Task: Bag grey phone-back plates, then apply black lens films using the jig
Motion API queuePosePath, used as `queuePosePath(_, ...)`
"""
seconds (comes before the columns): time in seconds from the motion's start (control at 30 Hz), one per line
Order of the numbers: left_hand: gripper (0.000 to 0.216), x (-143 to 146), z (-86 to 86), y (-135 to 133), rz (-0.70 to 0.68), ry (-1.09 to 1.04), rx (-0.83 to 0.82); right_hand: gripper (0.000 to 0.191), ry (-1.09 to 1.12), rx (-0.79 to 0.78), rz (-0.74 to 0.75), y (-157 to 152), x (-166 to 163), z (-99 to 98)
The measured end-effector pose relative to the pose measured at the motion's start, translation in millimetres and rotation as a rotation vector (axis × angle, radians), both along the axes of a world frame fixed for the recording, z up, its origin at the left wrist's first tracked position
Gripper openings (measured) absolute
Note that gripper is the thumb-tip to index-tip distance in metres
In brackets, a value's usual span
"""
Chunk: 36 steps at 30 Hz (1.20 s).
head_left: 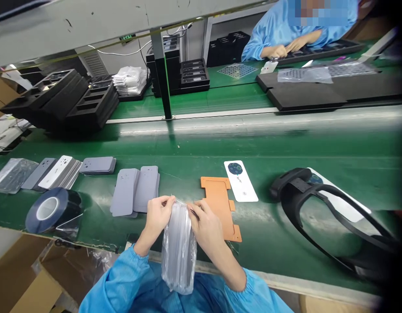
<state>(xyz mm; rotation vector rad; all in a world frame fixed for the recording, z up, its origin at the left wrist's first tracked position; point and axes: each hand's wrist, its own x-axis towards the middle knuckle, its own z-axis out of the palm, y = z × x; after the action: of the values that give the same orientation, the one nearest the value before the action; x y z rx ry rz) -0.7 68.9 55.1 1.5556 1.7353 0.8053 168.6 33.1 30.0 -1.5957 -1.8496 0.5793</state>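
A clear plastic-wrapped bundle of thin grey panels (pixel 179 256) stands upright in front of my body at the bench edge. My left hand (pixel 160 212) pinches the upper left corner of its wrapping. On the other side, my right hand (pixel 204 221) is closed at the bundle's upper right edge; a small dark pointed thing shows between its fingers, too little visible to name. Just right of this hand lies an orange notched plate (pixel 217 208), with a white phone back cover (pixel 241 180) with a dark round camera area beside it. Grey panel stacks (pixel 124 191) lie beyond my left hand.
A roll of film tape (pixel 47 209), more panel stacks (pixel 60 171) and a wrapped pack (pixel 14 174) sit at left. A black head strap (pixel 295 217) lies at right over another white cover. Black trays (pixel 86 102) and a post (pixel 163 78) stand behind. A co-worker (pixel 285 39) works across the bench.
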Motion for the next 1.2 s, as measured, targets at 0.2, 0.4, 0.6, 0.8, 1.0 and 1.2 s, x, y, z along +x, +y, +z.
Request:
queuePosePath(0.2, 0.037, 2.7, -6.9, 2.8, 0.045, -0.049, -0.028, 0.035, 0.06, 0.007, -0.035, -5.5, 1.6, -4.9)
queuePosePath(0.4, 0.036, 2.6, -13.2, 5.3, 0.052, -0.083, -0.052, 0.036, 0.107, 0.013, -0.06, -9.5, 1.7, -6.8)
queuePosePath(0.6, 0.036, 5.5, -19.2, 6.3, 0.025, -0.088, -0.029, 0.038, 0.16, 0.051, -0.098, -14.4, -0.4, -8.6)
queuePosePath(0.8, 0.037, 14.5, -10.6, -8.2, -0.093, -0.058, 0.009, 0.039, 0.189, 0.098, -0.175, -29.4, 6.5, -12.6)
queuePosePath(1.0, 0.036, 23.4, -2.4, -23.9, -0.278, 0.007, -0.016, 0.038, 0.166, 0.042, -0.32, -65.6, 22.6, -5.4)
queuePosePath(1.2, 0.035, 23.5, -0.8, -25.0, -0.356, 0.008, -0.029, 0.049, 0.374, -0.257, -0.289, -100.2, 13.1, 18.2)
